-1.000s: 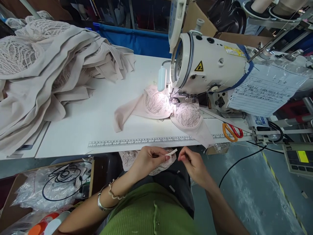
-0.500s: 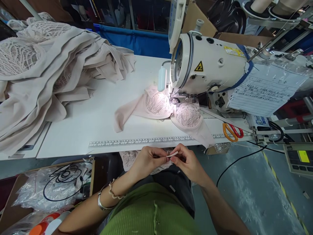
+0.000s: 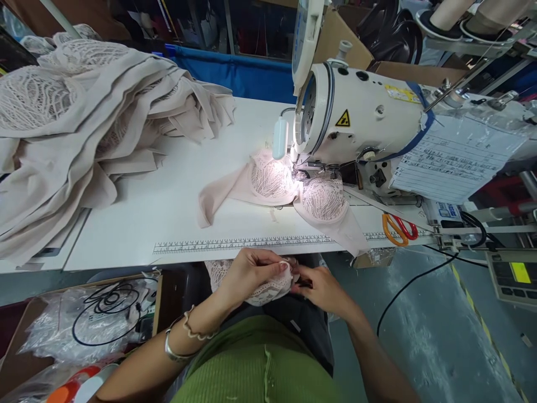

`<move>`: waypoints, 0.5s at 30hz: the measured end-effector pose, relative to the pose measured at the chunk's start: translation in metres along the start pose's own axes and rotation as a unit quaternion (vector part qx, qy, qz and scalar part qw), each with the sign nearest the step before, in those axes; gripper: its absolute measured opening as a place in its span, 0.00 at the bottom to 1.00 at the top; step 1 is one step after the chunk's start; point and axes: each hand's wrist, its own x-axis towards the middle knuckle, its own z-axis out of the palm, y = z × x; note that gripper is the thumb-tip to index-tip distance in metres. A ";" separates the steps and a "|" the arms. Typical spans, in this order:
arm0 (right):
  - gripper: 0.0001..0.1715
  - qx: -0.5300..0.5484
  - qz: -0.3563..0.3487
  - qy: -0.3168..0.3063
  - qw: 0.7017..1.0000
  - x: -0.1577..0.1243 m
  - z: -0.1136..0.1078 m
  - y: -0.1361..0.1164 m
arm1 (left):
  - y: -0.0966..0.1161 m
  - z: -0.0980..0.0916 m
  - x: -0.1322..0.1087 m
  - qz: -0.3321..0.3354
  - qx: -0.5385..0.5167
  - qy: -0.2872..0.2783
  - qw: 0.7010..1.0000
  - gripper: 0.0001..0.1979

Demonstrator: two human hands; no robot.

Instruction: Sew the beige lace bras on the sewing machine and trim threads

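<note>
My left hand (image 3: 251, 275) pinches the edge of a pale pink lace bra (image 3: 268, 292) above my lap, just off the table's front edge. My right hand (image 3: 321, 286) grips the same bra from its right side, fingers partly hidden behind the fabric. Beyond them, a second pale pink bra (image 3: 323, 199) lies on the table, its middle under the needle area of a white sewing machine (image 3: 361, 112). The small machine lamp (image 3: 279, 137) lights its left cup.
A tall pile of beige bra pieces (image 3: 126, 112) covers the table's left end. Orange-and-red-handled scissors (image 3: 394, 229) lie at the right. A printed ruler (image 3: 243, 243) runs along the front edge. Below left stands a box (image 3: 158, 302) with plastic bags and cable.
The small white strip between my fingertips is no longer visible. My right hand has shifted down and taken hold of the lap bra, whose edge is now raised between both hands.
</note>
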 end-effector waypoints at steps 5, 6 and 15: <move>0.34 0.003 -0.179 -0.058 0.982 -0.010 -0.010 -0.016 | -0.011 -0.012 -0.002 0.201 0.137 0.064 0.968 0.13; 0.36 0.037 -0.222 -0.076 0.972 -0.012 -0.011 -0.021 | -0.015 -0.013 -0.001 0.238 0.147 0.042 0.959 0.15; 0.39 0.163 -0.285 -0.105 0.938 -0.020 -0.012 -0.037 | -0.029 -0.019 0.005 0.272 0.259 -0.324 0.868 0.13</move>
